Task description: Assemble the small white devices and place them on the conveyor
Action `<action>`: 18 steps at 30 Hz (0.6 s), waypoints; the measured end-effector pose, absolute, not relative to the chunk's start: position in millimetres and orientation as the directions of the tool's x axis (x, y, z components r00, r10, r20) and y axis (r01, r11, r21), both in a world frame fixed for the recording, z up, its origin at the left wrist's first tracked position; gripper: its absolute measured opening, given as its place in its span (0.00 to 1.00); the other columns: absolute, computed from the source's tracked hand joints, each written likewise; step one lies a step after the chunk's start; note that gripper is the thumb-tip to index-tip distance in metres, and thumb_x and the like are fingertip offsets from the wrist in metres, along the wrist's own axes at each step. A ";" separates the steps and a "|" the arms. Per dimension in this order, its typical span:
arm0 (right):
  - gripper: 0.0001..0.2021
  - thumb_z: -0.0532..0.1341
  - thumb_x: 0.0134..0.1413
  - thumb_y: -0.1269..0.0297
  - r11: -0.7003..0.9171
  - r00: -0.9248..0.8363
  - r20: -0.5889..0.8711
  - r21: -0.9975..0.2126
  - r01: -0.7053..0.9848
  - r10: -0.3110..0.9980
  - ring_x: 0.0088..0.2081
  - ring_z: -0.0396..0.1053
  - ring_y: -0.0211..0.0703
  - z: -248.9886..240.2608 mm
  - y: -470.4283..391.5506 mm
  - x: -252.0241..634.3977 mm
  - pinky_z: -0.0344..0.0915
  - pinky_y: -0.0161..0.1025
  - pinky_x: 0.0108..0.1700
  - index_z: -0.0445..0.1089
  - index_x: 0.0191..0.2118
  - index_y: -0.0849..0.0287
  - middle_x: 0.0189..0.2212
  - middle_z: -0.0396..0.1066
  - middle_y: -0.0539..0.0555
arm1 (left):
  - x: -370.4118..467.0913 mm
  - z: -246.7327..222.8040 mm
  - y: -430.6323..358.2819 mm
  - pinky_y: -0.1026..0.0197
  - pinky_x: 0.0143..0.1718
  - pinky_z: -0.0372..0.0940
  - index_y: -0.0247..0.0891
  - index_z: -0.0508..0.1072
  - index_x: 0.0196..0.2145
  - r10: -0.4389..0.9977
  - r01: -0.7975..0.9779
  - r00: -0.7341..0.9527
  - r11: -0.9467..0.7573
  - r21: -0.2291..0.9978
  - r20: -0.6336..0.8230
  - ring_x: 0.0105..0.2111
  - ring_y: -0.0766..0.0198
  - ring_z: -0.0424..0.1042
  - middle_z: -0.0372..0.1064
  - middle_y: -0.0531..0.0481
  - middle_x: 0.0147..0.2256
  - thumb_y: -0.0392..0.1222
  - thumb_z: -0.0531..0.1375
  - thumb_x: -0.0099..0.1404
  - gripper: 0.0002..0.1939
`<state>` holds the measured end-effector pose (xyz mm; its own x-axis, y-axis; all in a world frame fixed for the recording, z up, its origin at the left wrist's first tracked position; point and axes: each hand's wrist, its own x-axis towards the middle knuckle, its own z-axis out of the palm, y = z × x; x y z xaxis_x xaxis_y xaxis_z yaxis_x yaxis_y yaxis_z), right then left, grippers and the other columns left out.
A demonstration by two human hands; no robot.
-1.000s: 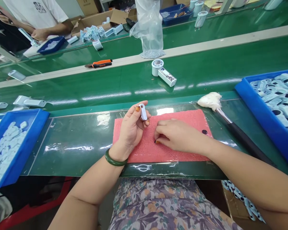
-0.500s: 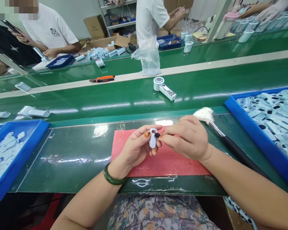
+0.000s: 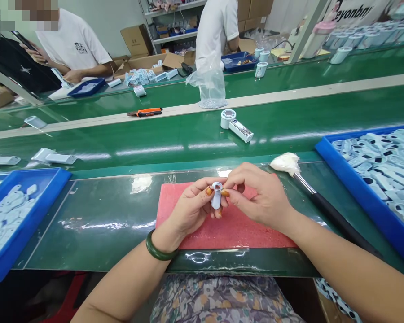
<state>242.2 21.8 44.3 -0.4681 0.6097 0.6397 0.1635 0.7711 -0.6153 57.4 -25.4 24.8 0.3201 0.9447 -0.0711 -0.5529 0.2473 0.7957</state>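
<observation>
Small pale part (image 3: 216, 201) partly hidden by fingers (image 3: 225, 194), blue tray (image 3: 363, 207) cut off at the right edge

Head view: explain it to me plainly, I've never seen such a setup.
No machine here: a person is working with bare hands. One camera, worn on the head, takes every picture, looking forward and down. The left hand holds a small pale part, and the right hand has its fingertips at the upper end. A pink mat lies beneath them on the green bench. A left tray and a right tray, both blue, hold pale pieces; a black-handled tool lies near the right one.
</observation>
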 end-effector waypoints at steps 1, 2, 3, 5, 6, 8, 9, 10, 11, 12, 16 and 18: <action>0.05 0.60 0.65 0.68 0.720 -0.461 0.595 -0.675 0.157 0.658 0.33 0.68 0.40 45.6 21.3 241.3 0.64 0.39 0.34 0.70 0.35 0.54 0.32 0.71 0.49 | 57.8 24.8 -25.3 0.70 0.23 0.66 0.38 0.79 0.47 0.947 -0.554 0.315 0.242 0.797 -0.069 0.23 0.70 0.73 0.76 0.49 0.29 0.50 0.69 0.64 0.18; 0.05 0.61 0.64 0.68 0.678 -0.453 0.558 -0.719 0.154 0.695 0.31 0.66 0.39 46.8 21.1 240.8 0.63 0.38 0.33 0.70 0.34 0.54 0.31 0.70 0.49 | 58.1 24.8 -25.2 0.70 0.23 0.66 0.38 0.79 0.48 0.948 -0.554 0.310 0.239 0.798 -0.068 0.23 0.70 0.73 0.76 0.49 0.29 0.50 0.69 0.64 0.18; 0.06 0.61 0.64 0.67 0.645 -0.445 0.531 -0.749 0.152 0.721 0.30 0.65 0.39 47.7 21.0 240.7 0.63 0.38 0.32 0.70 0.34 0.55 0.30 0.70 0.49 | 58.2 24.7 -25.0 0.70 0.23 0.66 0.38 0.79 0.48 0.949 -0.552 0.307 0.239 0.799 -0.071 0.23 0.70 0.73 0.76 0.49 0.29 0.50 0.69 0.64 0.18; 0.06 0.62 0.63 0.66 0.597 -0.435 0.491 -0.789 0.145 0.755 0.29 0.64 0.38 49.1 21.6 241.2 0.62 0.37 0.31 0.71 0.33 0.55 0.29 0.69 0.48 | 58.0 24.2 -24.8 0.70 0.23 0.66 0.37 0.79 0.47 0.950 -0.546 0.304 0.241 0.802 -0.079 0.23 0.69 0.73 0.77 0.49 0.29 0.50 0.69 0.64 0.18; 0.06 0.62 0.63 0.65 0.578 -0.436 0.474 -0.804 0.140 0.765 0.29 0.63 0.38 49.6 22.0 241.7 0.61 0.37 0.31 0.71 0.32 0.55 0.29 0.68 0.48 | 57.8 23.8 -24.7 0.70 0.23 0.66 0.37 0.79 0.47 0.950 -0.542 0.301 0.241 0.805 -0.082 0.23 0.69 0.73 0.77 0.49 0.29 0.50 0.69 0.64 0.18; 0.07 0.63 0.63 0.64 0.546 -0.448 0.440 -0.827 0.138 0.779 0.29 0.63 0.38 50.2 23.2 242.6 0.61 0.37 0.31 0.72 0.32 0.55 0.29 0.69 0.49 | 57.1 23.1 -24.5 0.70 0.22 0.65 0.37 0.79 0.47 0.950 -0.532 0.299 0.244 0.811 -0.090 0.22 0.69 0.73 0.77 0.48 0.29 0.50 0.69 0.64 0.18; 0.07 0.63 0.63 0.63 0.532 -0.456 0.423 -0.836 0.138 0.783 0.29 0.64 0.38 50.3 23.8 243.1 0.62 0.37 0.31 0.72 0.32 0.56 0.29 0.69 0.49 | 56.9 22.7 -24.5 0.70 0.22 0.65 0.37 0.79 0.48 0.950 -0.526 0.297 0.245 0.815 -0.094 0.22 0.69 0.73 0.77 0.48 0.29 0.50 0.70 0.64 0.19; 0.07 0.63 0.63 0.62 0.521 -0.465 0.409 -0.842 0.140 0.785 0.29 0.64 0.39 50.4 24.3 243.6 0.62 0.38 0.31 0.72 0.32 0.55 0.29 0.69 0.49 | 56.8 22.5 -24.5 0.71 0.22 0.65 0.37 0.79 0.48 0.950 -0.521 0.296 0.246 0.818 -0.098 0.22 0.69 0.73 0.77 0.48 0.29 0.50 0.70 0.63 0.19; 0.08 0.63 0.63 0.62 0.515 -0.473 0.399 -0.845 0.142 0.785 0.29 0.65 0.39 50.3 24.8 244.1 0.62 0.38 0.32 0.72 0.32 0.55 0.29 0.69 0.50 | 56.7 22.4 -24.6 0.71 0.22 0.65 0.37 0.79 0.48 0.950 -0.517 0.294 0.246 0.820 -0.100 0.22 0.70 0.72 0.77 0.48 0.29 0.50 0.70 0.63 0.20; 0.07 0.62 0.63 0.62 0.514 -0.481 0.395 -0.845 0.143 0.783 0.30 0.65 0.39 50.1 25.2 244.5 0.63 0.38 0.32 0.73 0.33 0.55 0.30 0.70 0.50 | 56.8 22.4 -24.7 0.71 0.22 0.64 0.37 0.79 0.48 0.951 -0.514 0.291 0.245 0.822 -0.102 0.22 0.70 0.72 0.76 0.48 0.29 0.50 0.70 0.64 0.19; 0.07 0.62 0.64 0.63 0.529 -0.502 0.400 -0.836 0.143 0.767 0.31 0.66 0.39 48.7 26.0 245.3 0.64 0.38 0.34 0.73 0.33 0.55 0.31 0.71 0.50 | 57.8 23.1 -24.7 0.72 0.22 0.64 0.37 0.79 0.44 0.954 -0.503 0.281 0.237 0.831 -0.101 0.22 0.70 0.73 0.77 0.48 0.29 0.50 0.69 0.64 0.16; 0.07 0.62 0.63 0.63 0.529 -0.498 0.401 -0.836 0.145 0.769 0.32 0.66 0.39 48.0 26.0 245.1 0.64 0.38 0.34 0.73 0.32 0.55 0.32 0.72 0.50 | 58.3 23.8 -24.4 0.72 0.22 0.64 0.37 0.80 0.44 0.954 -0.494 0.282 0.235 0.837 -0.101 0.22 0.70 0.73 0.77 0.48 0.29 0.51 0.69 0.64 0.17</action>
<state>245.1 26.0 48.0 -0.4976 0.7694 0.4006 0.1446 0.5290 -0.8362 58.3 -24.4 23.8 0.2816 0.9542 -0.1013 -0.4944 0.2348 0.8369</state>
